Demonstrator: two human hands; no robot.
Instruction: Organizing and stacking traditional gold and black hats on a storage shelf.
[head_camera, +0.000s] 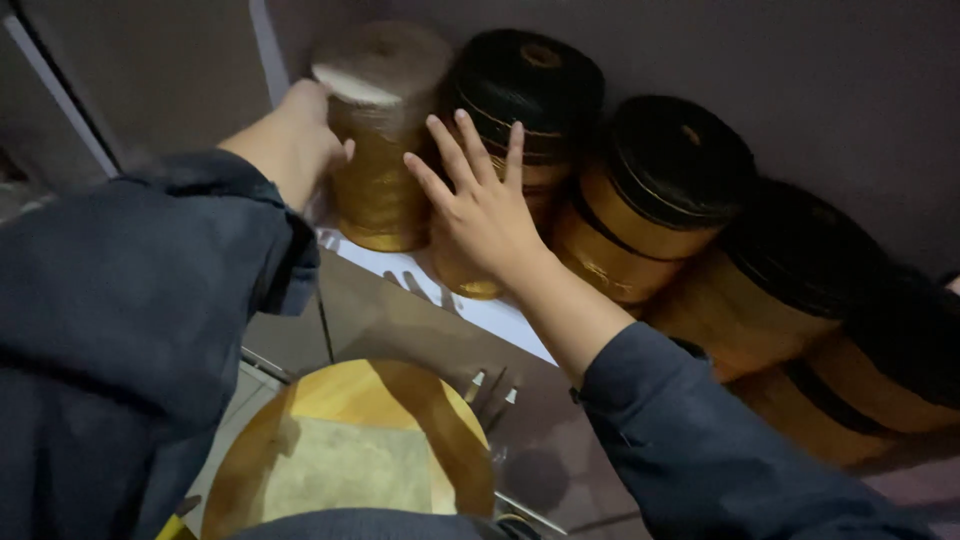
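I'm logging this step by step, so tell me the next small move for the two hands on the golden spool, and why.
Probably close the right hand around the leftmost golden thread spool. The left hand already sits on its far side near the top, but the right palm rests flat with fingers spread, between that spool and the black-topped spool beside it, so the grip looks one-sided.

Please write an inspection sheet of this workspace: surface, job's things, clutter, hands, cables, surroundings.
Surface: white shelf carrying a row of spools.
Job's things: golden spool at the row's left end; next spool is black-topped.
Clutter: three more black-topped spools to the right; round yellow disc below.
Hands: left hand grips the golden spool's side; right hand, fingers spread, lies flat on the next spool.
Cables: nothing seen.
Surroundings: dark wall behind.
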